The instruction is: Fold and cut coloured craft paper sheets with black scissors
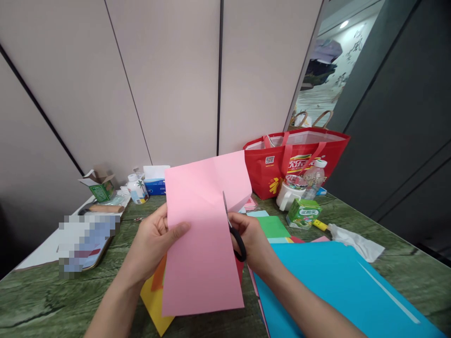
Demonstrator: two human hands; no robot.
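Scissors (226, 207) are pointing up the right side of a pink paper sheet (202, 272).
Above the bench (52, 305), it is standing lengthwise; left fingers (179, 230) are pinching its left edge, right fingers (242, 219) are gripping the black handle (241, 243) below its bent flap (237, 180).

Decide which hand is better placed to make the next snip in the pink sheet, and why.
Probably the right hand: it holds the scissors, with a blade at the pink sheet. The left hand holds the sheet's left edge, thumb on its face, so it seems suited to steadying.
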